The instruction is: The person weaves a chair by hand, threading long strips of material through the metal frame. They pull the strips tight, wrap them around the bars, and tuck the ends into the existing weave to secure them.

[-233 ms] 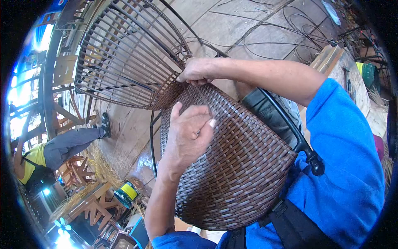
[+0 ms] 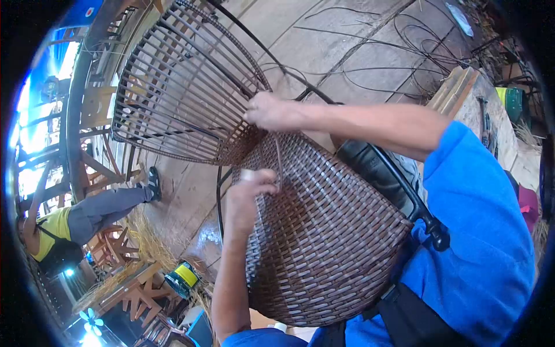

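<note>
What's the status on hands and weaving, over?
Left hand pinches strand. Right hand at woven seat upper edge, grip blurred. Bare ribs beyond; nothing blocking.

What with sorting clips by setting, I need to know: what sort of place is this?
Probably a furniture-weaving workshop: a half-woven wicker chair with a strand pinched in the left hand, loose strands coiled on the floor, wooden frames stacked nearby.

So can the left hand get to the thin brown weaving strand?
Probably yes: the left hand is right beside the thin brown weaving strand, on the brown woven chair seat, nothing between them.
</note>
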